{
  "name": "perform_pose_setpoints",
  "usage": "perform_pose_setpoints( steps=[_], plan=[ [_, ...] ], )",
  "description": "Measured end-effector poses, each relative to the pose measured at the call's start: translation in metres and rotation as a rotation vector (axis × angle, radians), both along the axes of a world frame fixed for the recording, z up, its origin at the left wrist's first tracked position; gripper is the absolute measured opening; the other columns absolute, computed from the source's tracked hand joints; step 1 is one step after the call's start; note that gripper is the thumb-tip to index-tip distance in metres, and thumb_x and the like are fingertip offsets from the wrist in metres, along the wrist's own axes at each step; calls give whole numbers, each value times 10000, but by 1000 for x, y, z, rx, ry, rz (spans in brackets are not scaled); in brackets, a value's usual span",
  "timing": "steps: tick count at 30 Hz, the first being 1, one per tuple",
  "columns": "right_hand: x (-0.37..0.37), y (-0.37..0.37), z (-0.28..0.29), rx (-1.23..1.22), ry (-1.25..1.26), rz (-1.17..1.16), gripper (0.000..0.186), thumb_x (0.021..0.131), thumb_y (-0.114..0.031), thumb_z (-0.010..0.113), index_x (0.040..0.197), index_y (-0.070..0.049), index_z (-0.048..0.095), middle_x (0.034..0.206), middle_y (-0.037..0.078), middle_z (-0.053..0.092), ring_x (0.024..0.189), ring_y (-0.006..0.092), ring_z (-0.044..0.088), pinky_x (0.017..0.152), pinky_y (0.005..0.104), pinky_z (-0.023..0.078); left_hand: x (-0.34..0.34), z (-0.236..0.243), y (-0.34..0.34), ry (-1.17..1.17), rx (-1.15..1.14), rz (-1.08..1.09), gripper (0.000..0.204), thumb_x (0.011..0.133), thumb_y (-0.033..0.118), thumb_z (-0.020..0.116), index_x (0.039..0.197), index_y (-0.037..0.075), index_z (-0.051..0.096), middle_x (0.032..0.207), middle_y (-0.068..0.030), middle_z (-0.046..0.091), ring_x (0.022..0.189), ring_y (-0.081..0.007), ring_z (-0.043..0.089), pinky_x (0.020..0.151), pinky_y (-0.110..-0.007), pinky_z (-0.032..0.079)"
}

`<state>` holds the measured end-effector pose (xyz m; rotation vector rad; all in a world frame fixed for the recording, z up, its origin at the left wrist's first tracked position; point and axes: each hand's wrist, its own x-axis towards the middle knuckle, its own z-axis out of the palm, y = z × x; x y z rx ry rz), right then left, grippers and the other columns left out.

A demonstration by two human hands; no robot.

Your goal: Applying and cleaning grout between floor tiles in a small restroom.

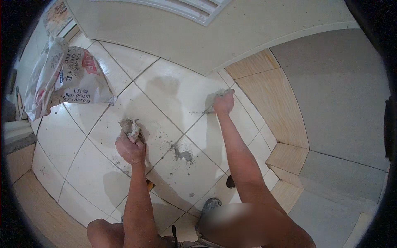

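Note:
On white floor tiles (72,161), my left hand (130,149) is closed around a crumpled, dirty beige-grey rag (131,128). My right hand (223,103), farther forward and to the right, grips something grey and smeared at tile level, mostly hidden by the fingers. Between and below my hands lie a grey patch of wet-looking residue (182,155) and scattered crumbs. A small orange item (150,184) shows partly behind my left forearm.
A printed white sack (82,78) sits at upper left. A cream panel with a white louvred vent (190,8) crosses the top. Wood-look tiled edging (285,115) and grey tiles (331,91) run along the right. A dark round opening (230,182) lies beside my right forearm, near my shoe (212,204).

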<state>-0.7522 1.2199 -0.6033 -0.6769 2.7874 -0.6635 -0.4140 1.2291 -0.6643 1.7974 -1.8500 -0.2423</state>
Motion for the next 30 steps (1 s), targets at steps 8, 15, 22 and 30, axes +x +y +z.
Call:
perform_pose_setpoints(
  steps=[8, 15, 22, 30],
  plan=[
    [-49, 65, -29, -375, -33, -105, 479, 778, -60, 656, 1185, 98, 460, 1120, 273, 606, 1072, 384, 589, 943, 412, 444, 11, -3, 1, -48, 42, 31, 460, 721, 124, 554, 1154, -31, 532, 870, -194, 525, 813, -388, 507, 725, -476, 414],
    [-94, 63, -72, -178, 0, -26, 549, 784, -62, 669, 1257, 89, 437, 1230, 263, 555, 1146, 361, 550, 984, 403, 412, 3, -8, 4, -36, 42, 8, 470, 715, 142, 576, 1152, -26, 533, 886, -199, 526, 826, -388, 511, 738, -482, 420],
    [-74, 50, -48, -150, 38, -52, 389, 778, -131, 682, 1074, 71, 531, 1099, 241, 615, 1030, 354, 607, 929, 416, 452, 7, -1, 2, -61, 60, 34, 465, 709, 130, 585, 1146, -23, 537, 885, -200, 526, 812, -383, 507, 727, -475, 418],
    [-16, 40, -17, -173, 99, -83, 397, 780, -60, 607, 1117, 86, 453, 1050, 321, 609, 1019, 451, 596, 888, 488, 462, 4, -3, 2, -44, 4, 41, 422, 733, 158, 592, 1121, -4, 555, 878, -177, 531, 801, -370, 505, 703, -464, 414]
  ],
)
